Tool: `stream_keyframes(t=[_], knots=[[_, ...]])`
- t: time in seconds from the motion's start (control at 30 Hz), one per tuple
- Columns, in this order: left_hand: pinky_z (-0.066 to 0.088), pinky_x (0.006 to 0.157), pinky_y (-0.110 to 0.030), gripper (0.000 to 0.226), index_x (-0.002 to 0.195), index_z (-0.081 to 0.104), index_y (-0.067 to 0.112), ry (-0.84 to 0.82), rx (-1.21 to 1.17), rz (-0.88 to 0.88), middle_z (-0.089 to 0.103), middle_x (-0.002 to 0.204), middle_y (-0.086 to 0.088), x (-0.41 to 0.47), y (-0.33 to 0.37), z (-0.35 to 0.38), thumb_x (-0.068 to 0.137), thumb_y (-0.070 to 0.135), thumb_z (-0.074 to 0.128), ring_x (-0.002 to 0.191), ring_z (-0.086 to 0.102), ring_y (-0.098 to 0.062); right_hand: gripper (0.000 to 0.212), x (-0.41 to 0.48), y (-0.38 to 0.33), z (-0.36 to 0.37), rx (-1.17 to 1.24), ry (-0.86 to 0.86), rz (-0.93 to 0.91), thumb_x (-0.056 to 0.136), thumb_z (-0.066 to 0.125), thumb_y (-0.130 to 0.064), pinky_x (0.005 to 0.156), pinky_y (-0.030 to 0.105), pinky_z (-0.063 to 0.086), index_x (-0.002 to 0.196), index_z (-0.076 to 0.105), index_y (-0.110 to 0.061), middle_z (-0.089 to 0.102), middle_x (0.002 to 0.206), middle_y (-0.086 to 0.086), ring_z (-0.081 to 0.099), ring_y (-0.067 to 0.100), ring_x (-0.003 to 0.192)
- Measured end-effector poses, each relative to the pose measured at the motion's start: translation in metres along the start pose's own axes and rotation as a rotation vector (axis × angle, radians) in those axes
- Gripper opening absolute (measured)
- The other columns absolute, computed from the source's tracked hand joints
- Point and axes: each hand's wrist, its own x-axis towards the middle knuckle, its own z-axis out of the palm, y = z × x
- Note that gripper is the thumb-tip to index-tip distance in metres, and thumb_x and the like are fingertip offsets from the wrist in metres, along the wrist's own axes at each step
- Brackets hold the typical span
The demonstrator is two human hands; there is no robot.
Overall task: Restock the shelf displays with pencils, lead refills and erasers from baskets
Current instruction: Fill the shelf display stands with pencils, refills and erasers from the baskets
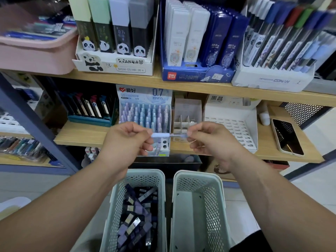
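pinched at both ends between left hand (127, 140) and right hand (209, 139), just in front of the display box (145, 99): a pencil (169, 135), probably light, stiff, slick; best gripped mid-barrel.

Both hands (127, 140) (209, 140) pinching pencil (170, 135), baskets (116, 200) below

The light is bright, white and even, and it seems to come from above; the shadows are soft. Under the upper shelf board (181, 84) the back of the lower level is dimmer. The dark screen of the phone (287, 137) reflects a dotted pattern. The pink basket (36, 57) at the top left corner and the pen box (272, 77) at the top right are smeared by blur. The pencil (163, 135) is slightly soft. Straight lines curve toward the edges.
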Motion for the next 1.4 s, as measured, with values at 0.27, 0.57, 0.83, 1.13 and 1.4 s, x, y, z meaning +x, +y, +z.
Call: stream_keyframes(t=[0.27, 0.57, 0.83, 1.13, 1.4], knots=[[0.055, 0.056, -0.031, 0.004, 0.086, 0.067, 0.000, -0.119, 0.159, -0.036, 0.074, 0.075, -0.015, 0.004, -0.014, -0.004, 0.089, 0.000, 0.069, 0.062, 0.067, -0.023, 0.023, 0.012, -0.003, 0.019, 0.437, 0.109, -0.003, 0.093, 0.065, 0.002, 0.067, 0.027, 0.061, 0.114, 0.068, -0.007, 0.072, 0.081, 0.010, 0.070, 0.019, 0.072], [0.051, 0.064, -0.037, 0.022, 0.096, 0.053, 0.033, 0.335, 0.398, 0.317, 0.061, 0.087, 0.008, 0.011, -0.012, -0.030, 0.086, 0.033, 0.072, 0.067, 0.057, -0.013, 0.023, 0.025, -0.011, 0.023, 0.129, 0.292, -0.191, 0.087, 0.073, 0.001, 0.073, 0.033, 0.061, 0.101, 0.063, -0.014, 0.074, 0.077, 0.010, 0.070, 0.020, 0.070], [0.053, 0.095, -0.047, 0.061, 0.138, 0.037, 0.058, 0.115, 0.478, 0.182, 0.047, 0.138, 0.017, 0.016, -0.020, -0.037, 0.090, 0.037, 0.068, 0.115, 0.056, -0.009, 0.034, 0.028, -0.003, 0.040, -0.286, 0.406, -0.575, 0.087, 0.076, -0.010, 0.068, 0.018, 0.052, 0.085, 0.053, -0.035, 0.066, 0.080, -0.006, 0.061, 0.003, 0.071], [0.041, 0.110, -0.047, 0.075, 0.148, 0.021, 0.058, -0.028, 0.615, 0.155, 0.036, 0.155, 0.011, 0.012, -0.021, -0.041, 0.092, 0.038, 0.066, 0.139, 0.039, -0.013, 0.018, 0.030, 0.015, 0.053, -0.586, 0.312, -0.631, 0.087, 0.075, -0.013, 0.071, 0.034, 0.057, 0.093, 0.061, -0.022, 0.063, 0.078, -0.012, 0.063, 0.009, 0.073], [0.042, 0.110, -0.044, 0.079, 0.147, 0.016, 0.062, -0.056, 0.609, 0.147, 0.030, 0.159, 0.014, 0.009, -0.020, -0.041, 0.091, 0.039, 0.068, 0.141, 0.039, -0.014, 0.020, 0.032, 0.022, 0.063, -0.618, 0.285, -0.621, 0.091, 0.072, -0.017, 0.074, 0.038, 0.058, 0.107, 0.062, -0.023, 0.062, 0.081, -0.014, 0.062, 0.010, 0.075]])
